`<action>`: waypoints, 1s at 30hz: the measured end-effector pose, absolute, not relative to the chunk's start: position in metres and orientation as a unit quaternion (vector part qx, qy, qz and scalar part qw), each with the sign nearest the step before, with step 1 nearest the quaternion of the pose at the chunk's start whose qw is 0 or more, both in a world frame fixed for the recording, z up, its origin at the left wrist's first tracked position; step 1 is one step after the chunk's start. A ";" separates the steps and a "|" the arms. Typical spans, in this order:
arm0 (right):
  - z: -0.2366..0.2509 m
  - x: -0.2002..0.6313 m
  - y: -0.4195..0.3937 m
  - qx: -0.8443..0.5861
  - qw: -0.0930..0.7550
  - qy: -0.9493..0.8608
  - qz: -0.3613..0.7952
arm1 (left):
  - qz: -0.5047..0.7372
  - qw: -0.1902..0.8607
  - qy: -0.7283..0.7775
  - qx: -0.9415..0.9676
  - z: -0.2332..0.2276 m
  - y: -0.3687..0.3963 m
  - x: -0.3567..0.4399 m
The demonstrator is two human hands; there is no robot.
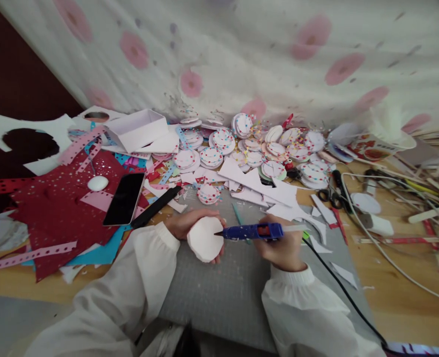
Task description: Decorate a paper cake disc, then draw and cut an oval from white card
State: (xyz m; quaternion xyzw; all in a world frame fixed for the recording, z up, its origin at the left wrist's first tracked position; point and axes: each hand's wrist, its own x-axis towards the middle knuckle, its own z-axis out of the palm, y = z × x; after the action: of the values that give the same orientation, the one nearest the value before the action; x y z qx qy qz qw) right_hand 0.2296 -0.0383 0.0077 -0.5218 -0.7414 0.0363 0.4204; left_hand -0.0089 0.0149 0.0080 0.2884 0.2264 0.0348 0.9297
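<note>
A round white paper piece (204, 243) with a cut edge rests in my left hand (184, 224), whose fingers curl behind and around it. My right hand (281, 250) is closed round a blue hot glue gun (247, 232). The gun's dark nozzle points left and meets the face of the white piece near its right side, or hovers just over it; I cannot tell which. A clear glue stick pokes out of the gun's back, and a black cord trails down to the right. Both hands are above a grey cutting mat (219, 302).
Many small decorated paper discs (222, 141) are heaped at the back by the curtain (219, 54). Left are a phone (124, 199), a black cutter (156, 207), red glittery paper (70, 213) and a white box (137, 131). Right are scissors (331, 198), white cable (398, 267) and paper scraps.
</note>
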 end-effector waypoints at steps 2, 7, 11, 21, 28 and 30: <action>0.008 0.229 -0.038 -0.519 0.415 -0.747 0.032 | 0.035 0.932 0.223 0.282 0.008 0.015 -0.008; 0.009 0.227 -0.037 -0.531 0.400 -0.746 0.024 | 0.027 0.941 0.193 0.275 0.003 0.016 -0.008; 0.008 0.226 -0.037 -0.536 0.391 -0.748 0.018 | 0.030 0.943 0.190 0.272 0.002 0.016 -0.007; 0.005 0.227 -0.038 -0.532 0.389 -0.752 0.009 | 0.046 0.933 0.234 0.269 0.009 0.014 -0.005; 0.008 0.226 -0.037 -0.524 0.393 -0.756 0.010 | 0.062 0.926 0.262 0.265 0.008 0.014 -0.005; 0.010 0.225 -0.037 -0.518 0.396 -0.758 0.009 | 0.066 0.927 0.262 0.260 0.008 0.014 -0.005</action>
State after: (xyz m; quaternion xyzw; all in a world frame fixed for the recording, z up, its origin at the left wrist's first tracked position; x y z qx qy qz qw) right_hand 0.2254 -0.0375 0.0097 -0.5185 -0.7580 0.0089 0.3956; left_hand -0.0055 0.0137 0.0076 0.2599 0.2618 0.0660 0.9271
